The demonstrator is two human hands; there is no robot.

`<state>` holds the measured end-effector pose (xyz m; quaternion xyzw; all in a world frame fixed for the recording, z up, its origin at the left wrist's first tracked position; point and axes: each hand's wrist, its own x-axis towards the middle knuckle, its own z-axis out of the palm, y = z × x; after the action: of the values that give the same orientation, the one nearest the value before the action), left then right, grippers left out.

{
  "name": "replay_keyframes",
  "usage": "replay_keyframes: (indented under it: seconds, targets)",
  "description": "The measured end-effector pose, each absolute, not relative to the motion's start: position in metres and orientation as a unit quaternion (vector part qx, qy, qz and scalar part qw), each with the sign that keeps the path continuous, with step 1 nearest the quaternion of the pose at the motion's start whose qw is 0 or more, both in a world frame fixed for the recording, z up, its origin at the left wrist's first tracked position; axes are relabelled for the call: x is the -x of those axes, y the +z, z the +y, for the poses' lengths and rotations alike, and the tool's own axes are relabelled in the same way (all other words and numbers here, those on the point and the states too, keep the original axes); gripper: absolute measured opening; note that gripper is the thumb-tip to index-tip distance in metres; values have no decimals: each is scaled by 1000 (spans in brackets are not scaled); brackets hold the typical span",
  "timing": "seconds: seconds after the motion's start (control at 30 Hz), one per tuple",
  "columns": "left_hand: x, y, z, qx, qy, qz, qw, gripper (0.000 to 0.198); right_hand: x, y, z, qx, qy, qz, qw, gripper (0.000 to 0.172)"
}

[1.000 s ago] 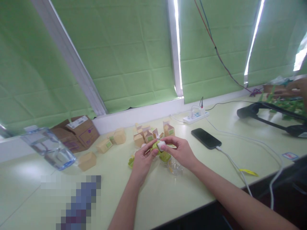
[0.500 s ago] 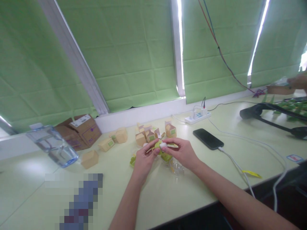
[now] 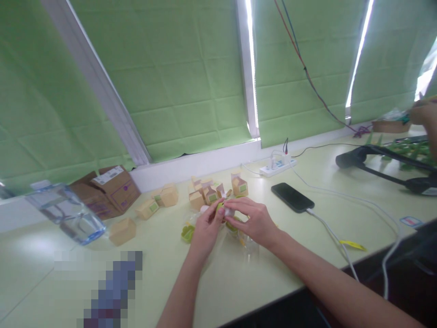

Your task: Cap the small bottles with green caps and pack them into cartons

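Observation:
In the head view, my left hand (image 3: 207, 224) and my right hand (image 3: 256, 221) meet over the table, fingers closed on a small green-and-white piece (image 3: 229, 212). Its green side is in my left fingertips and its white side in my right; fingers cover much of it, so its kind is unclear. A green petal-shaped piece (image 3: 187, 233) lies left of my left hand. Beneath my right hand sit more green pieces and crumpled clear plastic (image 3: 251, 245). Just behind my hands stand several small tan card boxes (image 3: 210, 196) with green labels.
More tan boxes (image 3: 123, 231) lie to the left, near a large water bottle (image 3: 70, 214) and a brown carton (image 3: 116, 191). At right are a phone (image 3: 292, 197) on a white cable, a power strip (image 3: 278, 166) and a black headset-like frame (image 3: 368, 168). Another person's hand (image 3: 426, 114) shows far right.
The view has shifted slightly, so the table things sit further left. My hands stay together on the piece, with less of its green side showing. The other person's hand has moved.

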<state>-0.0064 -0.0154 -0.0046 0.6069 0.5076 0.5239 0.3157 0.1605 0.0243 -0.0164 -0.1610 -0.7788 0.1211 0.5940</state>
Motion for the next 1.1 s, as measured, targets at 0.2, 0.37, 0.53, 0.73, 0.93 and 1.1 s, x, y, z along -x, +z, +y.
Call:
replay_keyframes:
  seconds: [0.2, 0.37, 0.53, 0.73, 0.93, 1.1]
  targets:
    - [8, -1, -21, -671, 455, 563, 161, 45, -162, -17, 25, 159, 124, -789, 581, 32]
    - [5, -1, -22, -685, 460, 551, 127, 38, -160, -16, 22, 170, 137, -802, 556, 34]
    - [7, -4, -19, -696, 446, 547, 131, 37, -157, -17, 22, 177, 115, -811, 545, 31]
    - [5, -8, -18, -708, 443, 534, 128, 40, -156, -18, 23, 170, 80, -810, 556, 32]
    - [3, -7, -18, -699, 459, 527, 155, 43, -158, -16, 23, 170, 64, -809, 559, 31]
    - [4, -6, -17, -684, 494, 495, 206, 44, -160, -16, 22, 165, 94, -795, 577, 34]
